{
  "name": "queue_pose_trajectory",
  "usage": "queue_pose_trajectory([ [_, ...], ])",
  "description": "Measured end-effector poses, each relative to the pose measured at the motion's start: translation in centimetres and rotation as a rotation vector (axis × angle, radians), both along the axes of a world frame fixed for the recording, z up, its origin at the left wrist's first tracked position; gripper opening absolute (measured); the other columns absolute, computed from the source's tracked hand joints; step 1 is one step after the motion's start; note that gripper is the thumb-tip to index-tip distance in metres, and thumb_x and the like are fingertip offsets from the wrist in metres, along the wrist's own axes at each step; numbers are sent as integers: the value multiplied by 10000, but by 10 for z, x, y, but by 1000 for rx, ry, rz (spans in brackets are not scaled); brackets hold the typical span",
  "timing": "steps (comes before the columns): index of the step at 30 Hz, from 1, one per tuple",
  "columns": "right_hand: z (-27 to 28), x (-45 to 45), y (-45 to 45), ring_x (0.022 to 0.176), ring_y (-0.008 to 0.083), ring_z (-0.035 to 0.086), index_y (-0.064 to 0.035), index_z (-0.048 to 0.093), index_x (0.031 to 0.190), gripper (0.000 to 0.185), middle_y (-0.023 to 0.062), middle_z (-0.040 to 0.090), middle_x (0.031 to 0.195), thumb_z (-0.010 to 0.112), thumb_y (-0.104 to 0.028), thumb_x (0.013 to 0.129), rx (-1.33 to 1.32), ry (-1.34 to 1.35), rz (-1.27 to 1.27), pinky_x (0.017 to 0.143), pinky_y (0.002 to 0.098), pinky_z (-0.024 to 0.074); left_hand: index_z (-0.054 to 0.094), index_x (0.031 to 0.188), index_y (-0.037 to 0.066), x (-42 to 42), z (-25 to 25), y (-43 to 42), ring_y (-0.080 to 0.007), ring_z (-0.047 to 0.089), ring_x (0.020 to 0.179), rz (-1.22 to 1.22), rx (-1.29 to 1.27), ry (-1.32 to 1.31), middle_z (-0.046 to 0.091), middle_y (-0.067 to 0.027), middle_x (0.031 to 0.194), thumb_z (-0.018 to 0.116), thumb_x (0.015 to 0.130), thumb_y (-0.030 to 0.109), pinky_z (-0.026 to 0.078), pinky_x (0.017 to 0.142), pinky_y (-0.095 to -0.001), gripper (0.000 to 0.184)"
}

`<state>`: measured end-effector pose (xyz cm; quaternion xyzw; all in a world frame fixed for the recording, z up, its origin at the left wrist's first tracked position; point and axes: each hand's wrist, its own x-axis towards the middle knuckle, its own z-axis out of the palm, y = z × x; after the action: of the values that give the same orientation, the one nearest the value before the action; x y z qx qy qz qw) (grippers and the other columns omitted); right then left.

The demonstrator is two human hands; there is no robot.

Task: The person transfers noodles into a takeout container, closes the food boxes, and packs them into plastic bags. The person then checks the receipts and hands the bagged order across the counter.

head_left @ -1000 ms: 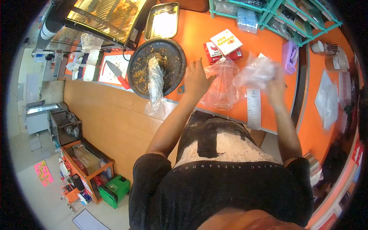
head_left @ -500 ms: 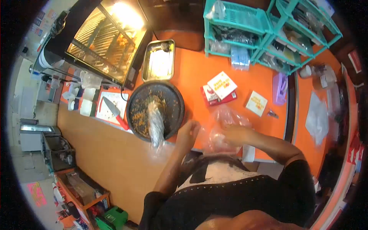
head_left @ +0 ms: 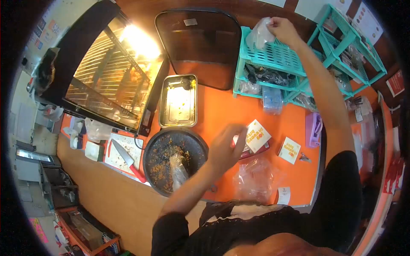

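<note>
My right hand (head_left: 283, 30) reaches to the top of a turquoise plastic rack (head_left: 277, 57), its fingers closed on a clear plastic bag (head_left: 259, 35). Over the orange counter, my left hand (head_left: 226, 147) hovers beside a stack of small printed cards or boxes (head_left: 257, 136); its thumb stands apart from the fingers and nothing shows in it, though motion softens its outline. Below the stack lies a crumpled clear plastic bag (head_left: 254, 181), untouched. A plastic-wrapped handle or bundle (head_left: 178, 168) rests in a dark round pan (head_left: 153, 149) with brown crumbs, partly behind my left forearm.
A metal tray (head_left: 163, 106) stands behind the pan, near a lit glass food warmer (head_left: 106, 81). At left a red-handled knife (head_left: 124, 153) lies on a white board (head_left: 113, 160). Another printed card (head_left: 289, 150) and a purple holder (head_left: 314, 130) are at right.
My right hand has left the clear bag on the counter and risen to the bag on the rack. My left hand has moved up and right toward the printed stack. The view has shifted.
</note>
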<state>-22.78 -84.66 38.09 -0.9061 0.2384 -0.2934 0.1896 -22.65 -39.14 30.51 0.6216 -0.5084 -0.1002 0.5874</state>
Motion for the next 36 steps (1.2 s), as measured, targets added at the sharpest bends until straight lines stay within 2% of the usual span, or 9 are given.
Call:
queue_pose_trajectory([
  [2, 36, -8, 34, 689, 51, 550, -87, 586, 814, 160, -32, 571, 728, 716, -124, 899, 279, -2, 127, 619, 242, 469, 648, 982, -15, 14, 25, -66, -288, 684, 900, -98, -129, 11, 675, -167, 975, 679, 904, 56, 540, 797, -369, 110],
  [6, 60, -15, 38, 672, 11, 500, -91, 597, 821, 228, -54, 559, 725, 749, -231, 917, 416, 134, 260, 573, 198, 396, 424, 1365, 57, 50, 57, -215, -385, 653, 963, 275, -320, -389, 663, -180, 1000, 709, 875, 131, 526, 840, -468, 572],
  [9, 66, -27, 16, 664, 11, 496, -108, 614, 843, 272, -73, 553, 730, 718, -336, 950, 531, 166, 231, 572, 198, 396, 390, 1428, 109, 74, 55, -273, -402, 649, 993, 215, -147, -262, 672, -180, 1010, 695, 874, 165, 523, 857, -484, 635],
  [17, 82, -68, 3, 726, 51, 572, -91, 593, 976, 224, -40, 615, 844, 701, -287, 962, 538, 114, 208, 637, 210, 458, 507, 1375, 148, 104, 10, -312, -394, 665, 985, 110, 429, -546, 691, -169, 1060, 640, 905, 228, 544, 865, -493, 494],
  [23, 51, -59, -4, 737, 72, 581, -90, 618, 981, 80, -22, 631, 865, 652, -161, 965, 641, -19, 224, 683, 226, 458, 527, 1342, 157, 52, 58, -287, -397, 659, 997, 490, -361, -299, 695, -144, 1057, 622, 914, 244, 541, 860, -491, 447],
  [25, 44, -57, -8, 746, 77, 584, -88, 631, 983, 71, -19, 631, 865, 628, -158, 975, 688, -26, 283, 697, 232, 458, 585, 1255, 127, 61, 53, -307, -410, 670, 951, 128, -252, -397, 705, -170, 1009, 605, 920, 219, 546, 824, -512, 348],
  [27, 41, -63, -26, 757, 85, 583, -67, 653, 1010, 169, -17, 636, 873, 610, -230, 1000, 179, 11, 2, 721, 244, 457, 611, 1196, 112, 73, 48, -318, -413, 672, 927, 132, -86, -455, 709, -183, 977, 601, 915, 205, 545, 808, -515, 296],
  [32, 73, -93, 11, 754, 299, 664, 27, 676, 901, 364, 185, 687, 775, 598, -324, 959, -179, -285, -450, 731, 422, 525, 671, 883, 26, 83, 18, -332, -408, 686, 824, 230, 138, -725, 708, -196, 845, 622, 912, 230, 538, 702, -520, 212],
  [36, 68, -108, 14, 840, 276, 677, -1, 647, 998, 262, 140, 710, 891, 591, -254, 965, 81, -218, -152, 758, 396, 539, 580, 1291, 27, 41, 68, -304, -347, 657, 1082, 123, -455, -603, 675, -234, 1157, 533, 982, 350, 505, 942, -477, 449],
])
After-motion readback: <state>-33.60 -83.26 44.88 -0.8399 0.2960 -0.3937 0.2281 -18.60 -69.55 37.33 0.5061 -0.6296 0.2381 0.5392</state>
